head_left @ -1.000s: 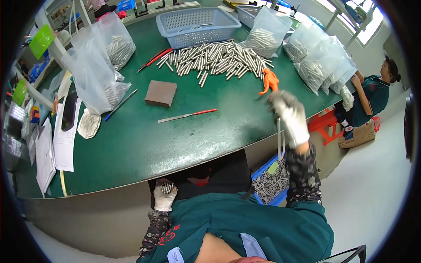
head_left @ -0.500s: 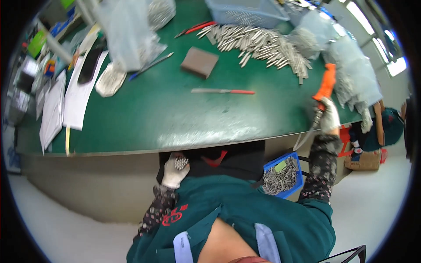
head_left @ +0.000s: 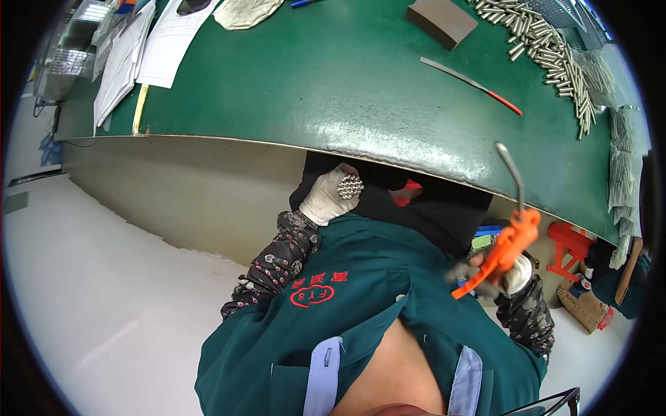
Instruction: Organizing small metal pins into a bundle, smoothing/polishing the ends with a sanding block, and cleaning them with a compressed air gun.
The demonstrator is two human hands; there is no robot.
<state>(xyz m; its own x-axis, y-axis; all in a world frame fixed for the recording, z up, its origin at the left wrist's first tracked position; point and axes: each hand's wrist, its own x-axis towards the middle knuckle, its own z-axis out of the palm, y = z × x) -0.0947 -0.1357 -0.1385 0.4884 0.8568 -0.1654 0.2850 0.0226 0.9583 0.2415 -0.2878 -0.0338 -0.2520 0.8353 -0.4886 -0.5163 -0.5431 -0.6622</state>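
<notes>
My gloved left hand (head_left: 325, 199), over my lap just below the table edge, is closed around a bundle of small metal pins (head_left: 351, 186). Their round ends face up, packed side by side. On the right, in front of my body, my gloved right hand (head_left: 515, 275) grips an orange air blow gun (head_left: 513, 243). Its bent metal nozzle points toward the table, near the front edge. Some of that hand's fingers are blurred and partly covered by the gun. Between the gun and the bundle there is a wide gap.
Many loose metal pins (head_left: 555, 61) lie at the table's far right, near a brown block (head_left: 442, 24) and a red-handled file (head_left: 501, 99). Papers (head_left: 170, 52) and a cloth (head_left: 243, 12) are at the left. A blue bin (head_left: 490, 229) and red stool (head_left: 569, 244) stand below the table.
My right hand has brought the blow gun from the table's right edge back toward my body, and the nozzle now shows. The view has shifted. My left hand keeps the bundle.
</notes>
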